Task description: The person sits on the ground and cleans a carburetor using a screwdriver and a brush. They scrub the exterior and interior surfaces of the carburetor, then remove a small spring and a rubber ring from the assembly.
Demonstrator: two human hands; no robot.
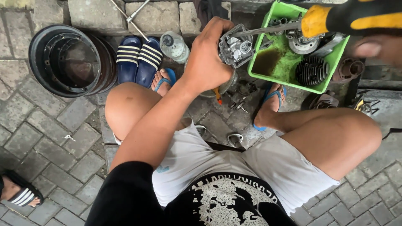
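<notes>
Left hand [207, 58], upper centre, clamps metal carburettor [235, 49]; its fingers hidden. Right hand [377, 48], blurred, cut off upper right, grips screwdriver [318, 21].

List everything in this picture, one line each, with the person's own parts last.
carburetor: one, grey metal, in the left hand's grip above the paving
screwdriver: one, yellow and black handle, in the right hand, its shaft reaching to the carburetor
green tray: one, top right, holding oily liquid and engine parts
finned cylinder: one, dark, inside the tray
black wheel rim: one, top left on the paving
slide sandals: two, navy with white stripes, beside the rim
plastic bottle: one, clear, next to the sandals
flip-flops: two, blue, on the person's feet
left hand: around the carburetor
right hand: blurred, top right edge
</notes>
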